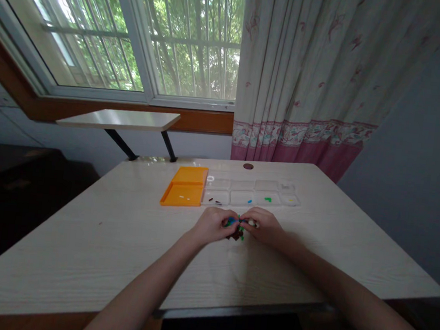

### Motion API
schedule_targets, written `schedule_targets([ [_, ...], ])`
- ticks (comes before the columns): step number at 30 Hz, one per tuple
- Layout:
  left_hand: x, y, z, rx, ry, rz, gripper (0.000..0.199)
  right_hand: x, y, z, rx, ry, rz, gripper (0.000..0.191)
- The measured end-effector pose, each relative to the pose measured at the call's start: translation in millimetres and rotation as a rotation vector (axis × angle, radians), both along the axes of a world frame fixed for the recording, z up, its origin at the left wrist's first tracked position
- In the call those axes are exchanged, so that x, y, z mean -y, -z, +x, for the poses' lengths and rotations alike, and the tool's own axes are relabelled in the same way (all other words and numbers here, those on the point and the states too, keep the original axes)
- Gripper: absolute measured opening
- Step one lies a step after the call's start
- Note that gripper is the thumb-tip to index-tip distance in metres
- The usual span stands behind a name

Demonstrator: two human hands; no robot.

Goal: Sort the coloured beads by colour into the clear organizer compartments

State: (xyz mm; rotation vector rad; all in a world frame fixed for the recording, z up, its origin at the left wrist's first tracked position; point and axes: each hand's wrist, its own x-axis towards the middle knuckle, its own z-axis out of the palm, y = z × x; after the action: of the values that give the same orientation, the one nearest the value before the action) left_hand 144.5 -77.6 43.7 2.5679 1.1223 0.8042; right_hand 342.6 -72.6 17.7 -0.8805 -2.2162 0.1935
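Note:
A small build of brown, green and blue pieces (236, 234) is between my two hands, just above the table's middle. My left hand (213, 225) closes its fingers on the left side of this build, near a blue part. From the right, my right hand (264, 226) pinches at its upper right side, where a small whitish piece shows by the fingers. The fingertips of both hands nearly meet and hide much of the build.
On the pale table (126, 249), an orange tray (183, 186) holds small white pieces. Beside it a clear compartment tray (242, 197) holds a few brown, blue, green and yellow pieces. A raised shelf (127, 119) stands at the back left, and a round brown disc (248, 166) lies at the back edge.

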Motion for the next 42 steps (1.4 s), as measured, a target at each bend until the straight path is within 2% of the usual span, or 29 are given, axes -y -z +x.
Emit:
schedule_targets([
  [7, -1, 4.5, 3, -0.012, 0.010, 0.016, 0.018, 3, -0.8, -2, -0.026, -0.025, 0.005, 0.014],
  [15, -2, 1.3, 2, -0.024, 0.018, 0.000, 0.024, 2, -2.1, -1, -0.006, -0.015, 0.061, 0.014],
  [23, -2, 1.3, 1, -0.020, 0.032, -0.017, 0.019, 2, -6.4, 0, 0.020, -0.010, 0.048, 0.013],
  [34, -1, 0.8, 2, -0.013, 0.011, -0.049, 0.020, 3, -2.8, -1, 0.007, 0.015, 0.081, 0.014],
  [38, -5, -4.8, -9, -0.073, -0.058, 0.005, 0.021, -1, -4.5, 4, -0.029, 0.063, 0.100, 0.014],
  [42, -16, -6.4, -28, -0.256, -0.145, 0.014, 0.022, -9, -10.2, 21, -0.077, 0.161, 0.166, 0.014],
])
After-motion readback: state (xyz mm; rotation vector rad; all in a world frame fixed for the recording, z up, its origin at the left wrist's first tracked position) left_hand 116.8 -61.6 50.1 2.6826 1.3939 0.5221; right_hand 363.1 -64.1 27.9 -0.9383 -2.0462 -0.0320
